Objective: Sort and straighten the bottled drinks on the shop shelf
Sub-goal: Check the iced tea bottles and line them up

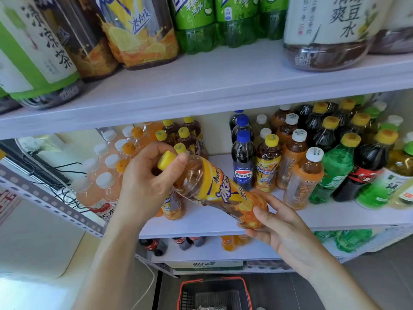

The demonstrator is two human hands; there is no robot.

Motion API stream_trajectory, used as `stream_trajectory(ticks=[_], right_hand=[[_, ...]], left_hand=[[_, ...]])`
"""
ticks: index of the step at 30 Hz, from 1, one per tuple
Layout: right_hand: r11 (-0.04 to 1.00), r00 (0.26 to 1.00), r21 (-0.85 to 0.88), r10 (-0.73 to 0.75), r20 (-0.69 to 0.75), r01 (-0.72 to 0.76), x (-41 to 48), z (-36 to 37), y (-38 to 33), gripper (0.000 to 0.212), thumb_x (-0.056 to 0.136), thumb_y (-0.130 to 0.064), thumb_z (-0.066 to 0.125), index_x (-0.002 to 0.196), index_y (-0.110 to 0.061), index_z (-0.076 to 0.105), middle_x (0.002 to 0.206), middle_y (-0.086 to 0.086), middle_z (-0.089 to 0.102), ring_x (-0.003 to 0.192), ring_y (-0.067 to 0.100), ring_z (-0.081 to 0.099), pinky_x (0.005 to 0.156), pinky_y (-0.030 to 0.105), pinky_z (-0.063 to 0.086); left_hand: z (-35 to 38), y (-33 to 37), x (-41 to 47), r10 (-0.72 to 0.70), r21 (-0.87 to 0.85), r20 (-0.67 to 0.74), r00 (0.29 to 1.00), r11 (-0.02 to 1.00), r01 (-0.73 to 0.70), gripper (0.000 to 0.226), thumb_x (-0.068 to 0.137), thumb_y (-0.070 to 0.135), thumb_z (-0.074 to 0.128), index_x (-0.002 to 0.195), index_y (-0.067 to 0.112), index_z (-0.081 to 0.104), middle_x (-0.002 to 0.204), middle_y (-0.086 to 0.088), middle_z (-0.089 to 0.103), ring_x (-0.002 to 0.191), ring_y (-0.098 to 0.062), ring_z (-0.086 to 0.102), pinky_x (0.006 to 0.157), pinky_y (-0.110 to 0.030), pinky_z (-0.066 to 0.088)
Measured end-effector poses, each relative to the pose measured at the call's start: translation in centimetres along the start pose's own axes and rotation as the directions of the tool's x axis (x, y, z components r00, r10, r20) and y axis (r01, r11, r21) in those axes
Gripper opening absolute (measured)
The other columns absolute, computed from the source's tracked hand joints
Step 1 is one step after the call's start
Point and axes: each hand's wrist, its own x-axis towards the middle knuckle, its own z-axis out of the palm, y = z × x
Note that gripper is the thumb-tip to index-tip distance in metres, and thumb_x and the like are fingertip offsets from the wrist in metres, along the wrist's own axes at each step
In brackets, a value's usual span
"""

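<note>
White shelf boards: upper white shelf board runs across the top half of the frame, middle white shelf board sits below it at centre right.

Upper board, left to right: large bottle with green-and-white label, large dark-tea bottle with yellow lemon label, three green plastic soda bottles, big clear bottle with white label. All upright.

Middle board, left side of frame: cluster of pale orange drink bottles with white caps, behind it small yellow-capped tea bottles. Centre: row of dark cola bottles with blue caps. To the right of that: orange-labelled tea bottles with white caps, green soda bottle with yellow cap, dark bottle with red label. Rows are mixed, upright.

Red wire shopping basket at bottom centre, on the floor.

Task item: small plastic iced-tea bottle with yellow label and yellow cap, frame centre, held in front of the middle board's gap between the left cluster and the cola row. Tilted, cap up-left, base down-right. Can't tell if it touches the board.

Left hand: fingers wrapped round the neck just under the cap, thumb on the shoulder. Right hand: fingers curled round the base from below.
</note>
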Motion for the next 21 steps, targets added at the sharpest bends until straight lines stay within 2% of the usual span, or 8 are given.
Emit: stream_trajectory(ticks=[3, 5, 7, 9, 11, 14, 17, 21], right_hand=[[0.997, 0.997, -0.071, -0.005, -0.079, 0.000, 0.6, -0.4, 0.2, 0.052, 0.082, -0.027, 0.062, 0.132, -0.015, 0.053, 0.110, 0.020, 0.071, 0.099, 0.042, 0.068, 0.069, 0.033, 0.061], [0.979, 0.992, -0.203, -0.003, -0.126, -0.022, 1.1, -0.6, 0.2, 0.053, 0.083, -0.036, 0.059, 0.133, -0.018, 0.052, 0.106, 0.015, 0.074, 0.094, 0.036, 0.072, 0.068, 0.033, 0.062], [0.912, 0.988, -0.406, -0.003, -0.157, -0.062, 1.7, -0.7, -0.1, 0.048, 0.089, -0.041, 0.055, 0.133, -0.021, 0.052, 0.104, 0.004, 0.074, 0.089, 0.021, 0.074, 0.067, 0.034, 0.062], [0.690, 0.985, -0.722, -0.090, -0.149, -0.046, 2.4, -0.9, -0.7, 0.036, 0.097, -0.036, 0.054, 0.131, -0.027, 0.051, 0.107, -0.005, 0.070, 0.091, 0.011, 0.069, 0.073, 0.036, 0.060], [0.350, 0.958, -0.936, -0.277, -0.066, 0.037, 3.1, -1.1, -1.9, 0.035, 0.096, -0.027, 0.058, 0.130, -0.029, 0.052, 0.112, -0.006, 0.065, 0.093, 0.011, 0.063, 0.081, 0.036, 0.054], [0.085, 0.844, -0.983, -0.528, 0.096, 0.165, 4.3, -0.9, -4.5, 0.039, 0.090, -0.014, 0.062, 0.128, -0.018, 0.057, 0.114, 0.005, 0.063, 0.100, 0.022, 0.059, 0.084, 0.039, 0.050], [-0.147, 0.745, -0.975, -0.629, 0.220, 0.165, 5.6, -0.6, -7.2, 0.043, 0.084, -0.007, 0.064, 0.127, -0.008, 0.059, 0.117, 0.017, 0.059, 0.106, 0.035, 0.055, 0.092, 0.044, 0.045], [-0.383, 0.817, -0.923, -0.522, 0.245, 0.032, 7.7, -0.4, -9.3, 0.057, 0.085, -0.012, 0.062, 0.139, -0.006, 0.046, 0.135, 0.025, 0.046, 0.120, 0.043, 0.044, 0.105, 0.045, 0.033]], left_hand=[[0.1, 0.3, -0.3, 0.048, -0.060, 0.160, 0.986, 0.997, -0.039, 0.031, 0.077, 0.056, 0.070, 0.088, 0.028, 0.064, 0.061, 0.008, 0.054, 0.055, -0.008, 0.047, 0.049, -0.021, 0.038], [0.5, 0.4, -0.4, 0.072, -0.056, 0.218, 0.973, 0.997, -0.061, 0.022, 0.082, 0.049, 0.073, 0.091, 0.029, 0.067, 0.061, 0.010, 0.058, 0.055, -0.001, 0.050, 0.050, -0.013, 0.039], [1.2, 0.2, -0.2, 0.078, -0.013, 0.186, 0.979, 0.997, -0.077, 0.019, 0.084, 0.044, 0.071, 0.091, 0.027, 0.067, 0.062, 0.016, 0.060, 0.054, 0.000, 0.052, 0.051, -0.009, 0.039], [2.1, -0.1, 0.0, 0.092, 0.095, 0.116, 0.989, 0.990, -0.103, 0.015, 0.086, 0.042, 0.067, 0.090, 0.028, 0.065, 0.064, 0.018, 0.060, 0.055, 0.001, 0.054, 0.051, -0.009, 0.038], [3.2, -0.6, 0.4, 0.127, 0.257, 0.076, 0.989, 0.956, -0.143, 0.017, 0.088, 0.043, 0.063, 0.093, 0.027, 0.063, 0.066, 0.016, 0.060, 0.061, 0.003, 0.055, 0.052, -0.007, 0.037], [4.7, -1.5, 1.2, 0.184, 0.469, 0.064, 0.981, 0.862, -0.192, 0.024, 0.092, 0.040, 0.063, 0.104, 0.019, 0.062, 0.072, 0.012, 0.059, 0.062, -0.005, 0.052, 0.052, -0.011, 0.037], [6.3, -2.7, 2.9, 0.171, 0.538, 0.041, 0.984, 0.826, -0.166, 0.030, 0.095, 0.039, 0.059, 0.114, 0.015, 0.058, 0.074, 0.003, 0.060, 0.063, -0.021, 0.056, 0.054, -0.030, 0.040], [9.1, -5.2, 6.0, 0.096, 0.591, 0.031, 0.995, 0.801, -0.096, 0.031, 0.097, 0.035, 0.057, 0.115, 0.010, 0.056, 0.079, -0.006, 0.063, 0.077, -0.030, 0.061, 0.060, -0.032, 0.034]])
